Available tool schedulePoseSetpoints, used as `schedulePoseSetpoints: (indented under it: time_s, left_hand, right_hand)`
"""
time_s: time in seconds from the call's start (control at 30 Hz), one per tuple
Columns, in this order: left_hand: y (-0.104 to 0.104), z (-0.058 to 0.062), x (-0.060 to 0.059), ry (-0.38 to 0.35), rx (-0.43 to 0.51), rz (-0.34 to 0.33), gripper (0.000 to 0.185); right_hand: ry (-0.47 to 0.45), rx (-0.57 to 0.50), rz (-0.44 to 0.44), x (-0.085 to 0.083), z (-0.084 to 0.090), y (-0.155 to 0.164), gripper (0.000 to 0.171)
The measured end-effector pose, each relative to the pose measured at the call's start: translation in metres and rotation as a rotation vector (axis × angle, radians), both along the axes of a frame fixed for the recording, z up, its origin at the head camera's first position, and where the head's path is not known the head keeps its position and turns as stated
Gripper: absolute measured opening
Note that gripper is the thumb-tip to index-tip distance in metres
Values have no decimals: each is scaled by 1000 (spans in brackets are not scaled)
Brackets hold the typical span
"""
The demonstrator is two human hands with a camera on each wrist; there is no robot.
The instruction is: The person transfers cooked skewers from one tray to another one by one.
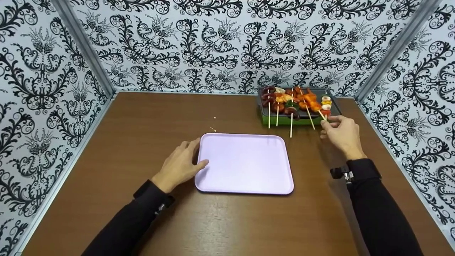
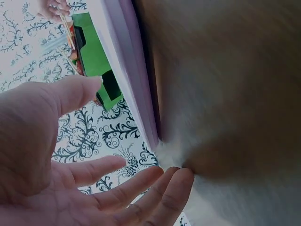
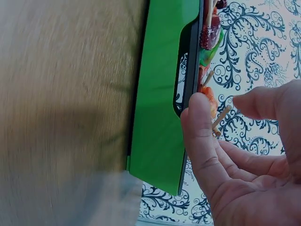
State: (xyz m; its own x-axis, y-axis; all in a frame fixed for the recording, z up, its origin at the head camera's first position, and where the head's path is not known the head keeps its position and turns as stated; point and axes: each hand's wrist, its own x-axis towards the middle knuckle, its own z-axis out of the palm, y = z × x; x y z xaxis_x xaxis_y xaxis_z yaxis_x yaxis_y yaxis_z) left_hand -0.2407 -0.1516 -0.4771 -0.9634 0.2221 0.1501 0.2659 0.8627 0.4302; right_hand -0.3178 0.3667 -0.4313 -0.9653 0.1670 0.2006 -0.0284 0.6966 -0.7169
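Wooden skewer sticks (image 1: 324,116) meet the right hand (image 1: 342,134), whose fingertips close loosely about the end of the rightmost stick at the green grill's (image 1: 280,120) front edge, near the table's far right corner. Left hand (image 1: 178,164) lies with fingers straight, touching the lilac tray's (image 1: 245,164) left rim, mid-table.

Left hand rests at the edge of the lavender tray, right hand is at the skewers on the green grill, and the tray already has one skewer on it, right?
Not quite. The head view shows the lavender tray bare; all skewers lie on the green grill. The left hand is at the tray's edge, and the right hand is at the skewers.
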Motion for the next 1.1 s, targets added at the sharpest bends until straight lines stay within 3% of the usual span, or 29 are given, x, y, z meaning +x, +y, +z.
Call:
schedulePoseSetpoints:
  time_s: [0.33,0.67,0.93,1.1]
  left_hand:
    - [11,-4,-6,65,76,67,68]
    - [18,-6,-7,93,119,79,53]
    - [17,-9,-10,62,147,77,41]
    - [15,-11,-12,62,171,65,34]
  right_hand:
    - [-63,-359,-3,-8,3,1,42]
    - [-169,-658,-19,-3,10,1,31]
    - [-230,-773,-1,2,16,3,18]
    - [-239,-773,19,3,16,8,36]
